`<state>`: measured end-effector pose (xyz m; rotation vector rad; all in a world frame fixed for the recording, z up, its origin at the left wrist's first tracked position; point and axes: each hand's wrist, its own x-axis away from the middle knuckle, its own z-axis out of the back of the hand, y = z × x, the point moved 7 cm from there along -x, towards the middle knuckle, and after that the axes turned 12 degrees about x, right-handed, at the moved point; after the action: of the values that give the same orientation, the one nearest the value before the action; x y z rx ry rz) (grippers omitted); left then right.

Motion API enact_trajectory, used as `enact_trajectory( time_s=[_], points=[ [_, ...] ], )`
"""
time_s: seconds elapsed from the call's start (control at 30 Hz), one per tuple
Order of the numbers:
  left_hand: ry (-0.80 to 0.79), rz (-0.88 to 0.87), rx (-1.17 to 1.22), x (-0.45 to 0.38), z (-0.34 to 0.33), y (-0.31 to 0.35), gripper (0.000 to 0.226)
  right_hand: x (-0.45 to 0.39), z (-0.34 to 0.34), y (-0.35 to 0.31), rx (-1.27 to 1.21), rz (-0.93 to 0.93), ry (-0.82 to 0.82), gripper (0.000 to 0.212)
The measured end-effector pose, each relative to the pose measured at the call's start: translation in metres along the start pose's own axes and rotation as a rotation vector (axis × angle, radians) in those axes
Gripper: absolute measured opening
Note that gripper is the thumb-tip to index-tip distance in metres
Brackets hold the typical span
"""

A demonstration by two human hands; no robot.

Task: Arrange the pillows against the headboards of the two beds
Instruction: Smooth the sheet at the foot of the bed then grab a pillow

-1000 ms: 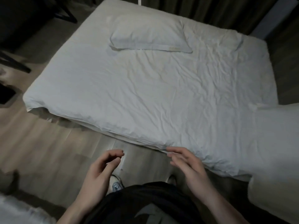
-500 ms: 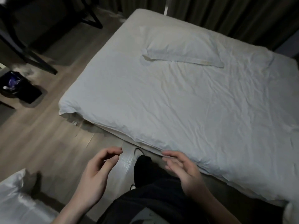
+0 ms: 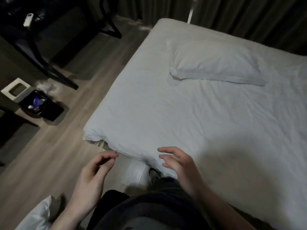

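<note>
One pillow (image 3: 214, 63) lies on the bed (image 3: 166, 117), well ahead and to the right of both hands, its long axis running across the view; the right hand (image 3: 179, 165) is nearer; it and the left hand (image 3: 93, 176) hang loosely curled, holding nothing.

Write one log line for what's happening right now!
left hand: empty | right hand: empty, over bed edge | pillow: flat on bed, untouched
</note>
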<state>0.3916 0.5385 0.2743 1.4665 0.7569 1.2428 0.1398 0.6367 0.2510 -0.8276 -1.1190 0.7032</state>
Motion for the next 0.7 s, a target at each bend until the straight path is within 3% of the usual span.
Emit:
enact_trajectory(
  time_s=[0.1, 0.23, 0.4, 0.57, 0.7],
  points=[
    [-0.011, -0.020, 0.014, -0.039, 0.020, 0.016, 0.037, -0.027, -0.014, -0.013, -0.032, -0.001, 0.051, 0.019],
    [-0.076, -0.004, 0.023, -0.098, 0.046, 0.021, 0.010, -0.056, -0.046, -0.032, -0.055, -0.013, 0.115, 0.025],
    [-0.224, -0.031, -0.034, -0.165, 0.104, 0.030, 0.020, -0.086, -0.116, -0.063, -0.132, -0.034, 0.255, 0.034],
    [-0.392, 0.037, -0.128, -0.221, 0.188, 0.033, 0.016, -0.088, -0.205, -0.088, -0.207, -0.102, 0.377, 0.017],
    [-0.517, 0.068, -0.255, -0.263, 0.224, 0.043, 0.018, -0.083, -0.251, -0.105, -0.306, -0.159, 0.513, 0.034]
  ],
)
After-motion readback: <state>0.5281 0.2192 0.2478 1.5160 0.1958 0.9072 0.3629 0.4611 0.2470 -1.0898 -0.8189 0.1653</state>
